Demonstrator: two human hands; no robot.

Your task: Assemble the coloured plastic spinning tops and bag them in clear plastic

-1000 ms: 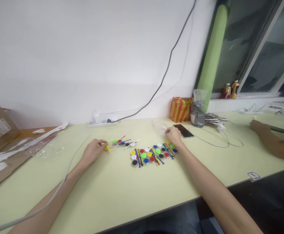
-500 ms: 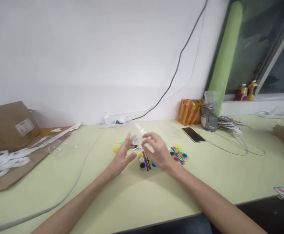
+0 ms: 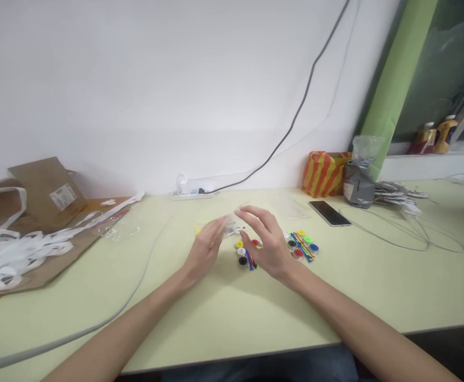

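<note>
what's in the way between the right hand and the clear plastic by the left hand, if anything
Nothing visible. The clear plastic is at the left hand, and the right hand has a fingertip at its upper edge, seemingly touching. The coloured discs lie lower, on the table.

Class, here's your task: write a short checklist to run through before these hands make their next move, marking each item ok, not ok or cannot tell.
1. Bag at the hands: ok; the clear bag is between the left hand and the right hand.
2. Firm grip on the bag: cannot tell; the fingers and film are blurred.
3. Bag's mouth open: cannot tell; the see-through edges are indistinct.
4. All discs in view: not ok; the right hand hides part of the group.
5. Phone apart from the discs: ok; it lies farther back and to the right.
6. Grey cable away from the left hand: ok; it runs farther left.
</note>
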